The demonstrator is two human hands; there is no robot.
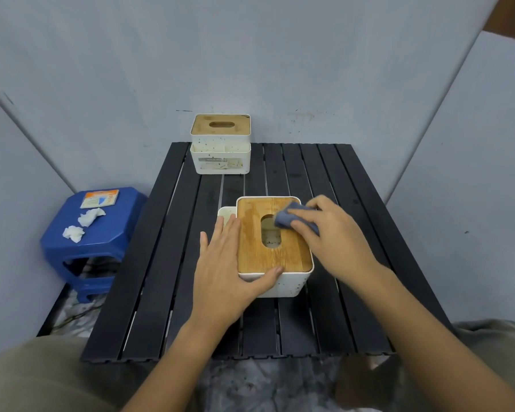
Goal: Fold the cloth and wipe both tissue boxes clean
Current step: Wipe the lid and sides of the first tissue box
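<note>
While a blue stool [94, 233] stands far left bearing crumpled tissues [90, 217] and a packet [99, 198], the left hand [226, 264] lies flat with straight fingers against the near tissue box [272, 248] on the black slatted table [167, 263]; the right hand [329, 233] presses a folded grey cloth [292, 217] onto its wooden lid; the second tissue box [220, 144] sits at the far edge.

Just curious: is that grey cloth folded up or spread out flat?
Folded: the cloth is a small thick wad under the right hand, covering only a corner of the wooden lid.
</note>
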